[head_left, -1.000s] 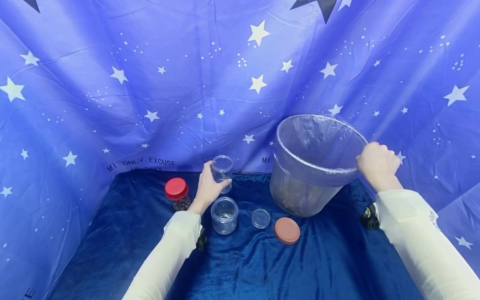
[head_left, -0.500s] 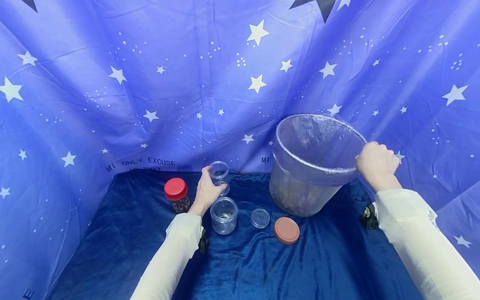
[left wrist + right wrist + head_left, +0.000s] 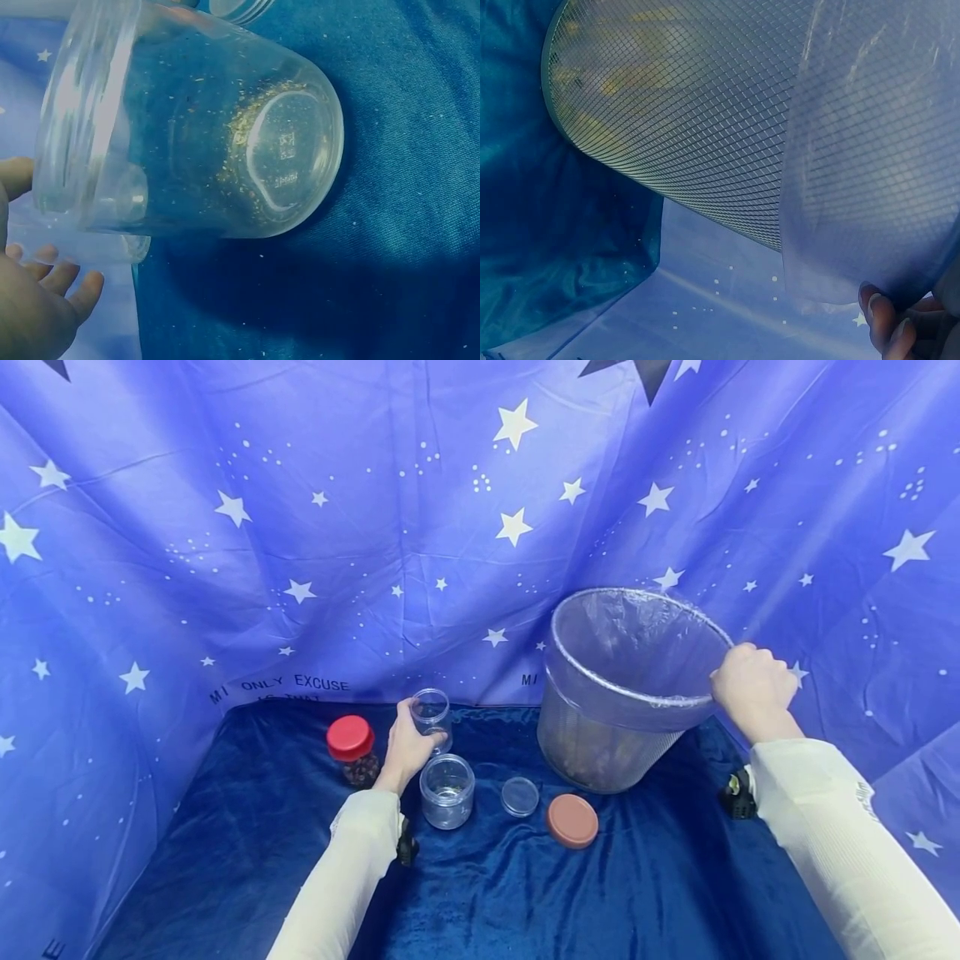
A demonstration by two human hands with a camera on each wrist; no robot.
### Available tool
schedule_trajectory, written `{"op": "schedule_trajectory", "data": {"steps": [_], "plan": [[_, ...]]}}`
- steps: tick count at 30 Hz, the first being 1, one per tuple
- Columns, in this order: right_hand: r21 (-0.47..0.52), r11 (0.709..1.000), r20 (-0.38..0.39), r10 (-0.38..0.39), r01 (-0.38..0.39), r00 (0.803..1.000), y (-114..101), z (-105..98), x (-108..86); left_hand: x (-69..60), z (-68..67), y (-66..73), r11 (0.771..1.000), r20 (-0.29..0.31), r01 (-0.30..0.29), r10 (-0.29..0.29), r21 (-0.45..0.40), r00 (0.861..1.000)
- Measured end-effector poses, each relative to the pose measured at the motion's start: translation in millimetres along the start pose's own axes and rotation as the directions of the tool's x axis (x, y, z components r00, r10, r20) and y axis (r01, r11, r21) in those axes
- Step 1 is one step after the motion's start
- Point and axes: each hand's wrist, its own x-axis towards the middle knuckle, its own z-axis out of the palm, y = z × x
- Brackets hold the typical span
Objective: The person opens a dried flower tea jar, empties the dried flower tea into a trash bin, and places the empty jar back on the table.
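In the head view my left hand (image 3: 407,745) holds a clear jar (image 3: 432,714) upright between thumb and fingers, at the back of the cloth. Just in front of it stands a second clear jar (image 3: 447,793), lidless; the left wrist view shows this jar (image 3: 187,127) with yellowish crumbs at its bottom. My right hand (image 3: 755,689) grips the right rim of a mesh bin (image 3: 600,735) lined with a clear bag. In the right wrist view, curled fingers (image 3: 885,322) lie at the bag's edge beside the mesh (image 3: 682,112).
A red-lidded jar (image 3: 351,739) with dark contents stands left of my left hand. A clear lid (image 3: 520,797) and an orange-pink lid (image 3: 573,821) lie on the blue cloth (image 3: 480,893) in front of the bin. A star-patterned curtain (image 3: 450,527) hangs behind.
My left hand has moved the held jar down and slightly to the left, beside the red-lidded jar. My right hand and the bin have stayed in place.
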Motion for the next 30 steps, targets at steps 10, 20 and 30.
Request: {"op": "schedule_trajectory", "data": {"steps": [10, 20, 30], "plan": [[-0.008, 1.000, -0.002, -0.002, 0.002, 1.000, 0.4, 0.6, 0.3, -2.6, -0.6, -5.4, 0.999, 0.013, 0.031, -0.031, 0.030, 0.999], [-0.008, 1.000, 0.000, 0.005, -0.005, 1.000, 0.6, 0.6, 1.1, -4.9, 0.8, -15.4, 0.996, 0.024, 0.026, -0.028, 0.081, 0.999], [-0.019, 1.000, 0.001, 0.007, -0.007, 1.000, -0.4, 0.6, 1.1, -6.5, -1.7, -20.7, 0.993, 0.052, 0.031, -0.037, 0.111, 0.998]]}}
